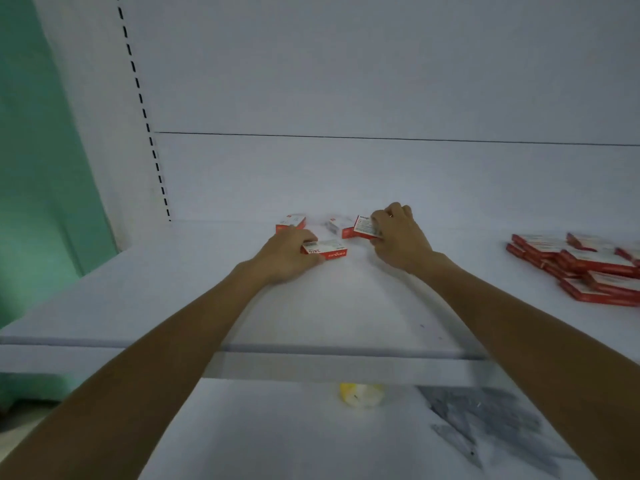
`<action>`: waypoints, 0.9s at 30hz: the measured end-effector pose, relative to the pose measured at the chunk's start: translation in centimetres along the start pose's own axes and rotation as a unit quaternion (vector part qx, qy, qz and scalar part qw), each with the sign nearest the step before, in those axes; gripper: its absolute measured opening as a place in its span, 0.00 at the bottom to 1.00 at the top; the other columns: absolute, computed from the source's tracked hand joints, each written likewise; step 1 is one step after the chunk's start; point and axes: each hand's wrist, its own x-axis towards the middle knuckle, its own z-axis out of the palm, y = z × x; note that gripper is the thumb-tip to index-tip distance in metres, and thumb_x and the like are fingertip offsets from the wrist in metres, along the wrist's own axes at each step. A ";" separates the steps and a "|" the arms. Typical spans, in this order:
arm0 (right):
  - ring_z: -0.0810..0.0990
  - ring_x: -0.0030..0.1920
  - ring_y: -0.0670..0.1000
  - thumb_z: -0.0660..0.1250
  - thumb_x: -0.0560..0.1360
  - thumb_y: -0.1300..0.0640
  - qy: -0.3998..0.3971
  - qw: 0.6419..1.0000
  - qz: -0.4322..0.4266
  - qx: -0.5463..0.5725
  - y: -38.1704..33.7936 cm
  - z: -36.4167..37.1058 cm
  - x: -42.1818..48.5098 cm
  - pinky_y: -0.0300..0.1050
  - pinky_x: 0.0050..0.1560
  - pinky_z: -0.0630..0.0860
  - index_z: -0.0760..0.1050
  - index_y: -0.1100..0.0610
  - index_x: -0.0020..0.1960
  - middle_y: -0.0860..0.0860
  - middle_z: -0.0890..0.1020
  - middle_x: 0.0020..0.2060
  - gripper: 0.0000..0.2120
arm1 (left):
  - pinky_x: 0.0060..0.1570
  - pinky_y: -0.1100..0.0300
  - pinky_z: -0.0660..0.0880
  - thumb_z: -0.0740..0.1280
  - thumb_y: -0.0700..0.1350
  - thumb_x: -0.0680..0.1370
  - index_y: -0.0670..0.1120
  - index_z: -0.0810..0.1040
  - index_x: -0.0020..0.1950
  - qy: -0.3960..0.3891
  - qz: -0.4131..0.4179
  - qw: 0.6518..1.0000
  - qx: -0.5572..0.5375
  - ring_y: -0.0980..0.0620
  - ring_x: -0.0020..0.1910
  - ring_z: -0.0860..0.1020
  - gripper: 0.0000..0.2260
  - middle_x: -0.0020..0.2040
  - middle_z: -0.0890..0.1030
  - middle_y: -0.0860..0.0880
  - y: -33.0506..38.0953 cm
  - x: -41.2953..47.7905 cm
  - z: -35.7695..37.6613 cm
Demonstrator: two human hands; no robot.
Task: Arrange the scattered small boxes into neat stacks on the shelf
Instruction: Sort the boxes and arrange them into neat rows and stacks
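On white shelf (173, 299), head view: left hand (287, 254) gripping flat box (327, 251) mid-shelf; right hand (398, 237) pinching tilted box (365, 226) just behind; left loose box (291, 221), middle loose box (337, 225) nearer shelf's back; jumbled pile (581, 268) at shelf's right end.

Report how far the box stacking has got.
Done: no neat stack shows yet. In hand: the left hand grips one small red-and-white cardboard box, and the right hand grips a second box. Left: a loose back-left box, a loose middle box and the untidy heap of red boxes at the right of the white shelf.
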 end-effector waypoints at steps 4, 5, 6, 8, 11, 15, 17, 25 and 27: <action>0.65 0.60 0.58 0.62 0.74 0.61 0.029 0.997 0.060 -0.026 4.4 -3.5 -2.2 0.50 0.54 0.71 0.70 0.62 0.60 0.59 0.71 0.58 0.15 | 0.51 0.62 0.66 0.67 0.47 0.76 0.44 0.74 0.64 0.006 0.073 0.997 -0.021 0.49 0.57 0.73 0.18 0.61 0.75 0.46 4.4 1.7 1.0; 0.65 0.60 0.58 0.62 0.74 0.61 0.032 0.996 0.074 -0.029 5.7 -4.4 -2.9 0.49 0.53 0.70 0.70 0.62 0.59 0.58 0.70 0.58 0.14 | 0.51 0.62 0.66 0.67 0.47 0.75 0.45 0.74 0.63 0.006 0.086 0.996 -0.023 0.48 0.57 0.74 0.17 0.60 0.76 0.45 5.7 2.3 1.4; 0.65 0.60 0.57 0.62 0.74 0.61 0.034 0.995 0.089 -0.034 7.0 -5.2 -3.7 0.48 0.52 0.70 0.71 0.62 0.59 0.58 0.70 0.58 0.14 | 0.51 0.62 0.66 0.67 0.47 0.75 0.45 0.74 0.63 0.004 0.098 0.995 -0.026 0.47 0.57 0.74 0.17 0.59 0.76 0.44 7.2 2.9 1.8; 0.64 0.61 0.58 0.61 0.74 0.62 0.040 0.991 0.118 -0.043 9.8 -7.0 -5.3 0.49 0.53 0.69 0.71 0.62 0.59 0.59 0.70 0.58 0.14 | 0.51 0.60 0.68 0.67 0.46 0.75 0.45 0.74 0.63 -0.007 0.114 0.993 -0.034 0.46 0.56 0.74 0.17 0.59 0.75 0.43 10.3 4.0 2.8; 0.64 0.61 0.60 0.60 0.75 0.63 0.062 0.984 0.158 -0.046 14.0 -9.6 -7.7 0.50 0.56 0.67 0.69 0.61 0.65 0.60 0.71 0.58 0.18 | 0.53 0.60 0.68 0.67 0.45 0.75 0.45 0.73 0.63 -0.017 0.147 0.988 -0.050 0.46 0.57 0.74 0.17 0.59 0.73 0.43 15.2 5.2 4.7; 0.68 0.59 0.61 0.59 0.74 0.64 0.076 0.977 0.192 -0.050 19.8 -12.0 -10.7 0.46 0.56 0.61 0.70 0.61 0.63 0.61 0.74 0.55 0.17 | 0.51 0.61 0.68 0.68 0.45 0.75 0.45 0.74 0.61 -0.029 0.191 0.979 -0.071 0.47 0.56 0.74 0.16 0.58 0.74 0.43 21.2 6.4 7.3; 0.67 0.59 0.59 0.59 0.74 0.63 0.077 0.973 0.212 -0.048 22.5 -13.2 -12.2 0.48 0.58 0.64 0.70 0.61 0.63 0.60 0.73 0.57 0.17 | 0.50 0.60 0.70 0.69 0.45 0.74 0.44 0.75 0.60 -0.036 0.203 0.975 -0.082 0.47 0.55 0.75 0.15 0.57 0.74 0.43 24.2 6.9 8.6; 0.68 0.59 0.60 0.62 0.75 0.62 0.068 0.974 0.210 -0.045 33.7 -16.7 -15.9 0.49 0.58 0.66 0.70 0.59 0.64 0.61 0.73 0.56 0.17 | 0.49 0.62 0.67 0.67 0.46 0.75 0.45 0.73 0.63 -0.016 0.191 0.977 -0.090 0.48 0.56 0.74 0.17 0.59 0.74 0.44 35.3 8.9 14.2; 0.69 0.59 0.60 0.63 0.75 0.60 0.062 0.976 0.206 -0.033 35.8 -17.3 -15.5 0.48 0.58 0.66 0.71 0.58 0.64 0.60 0.74 0.57 0.17 | 0.49 0.62 0.67 0.67 0.46 0.76 0.44 0.72 0.64 -0.002 0.183 0.980 -0.082 0.48 0.56 0.74 0.17 0.59 0.74 0.44 36.9 9.3 15.0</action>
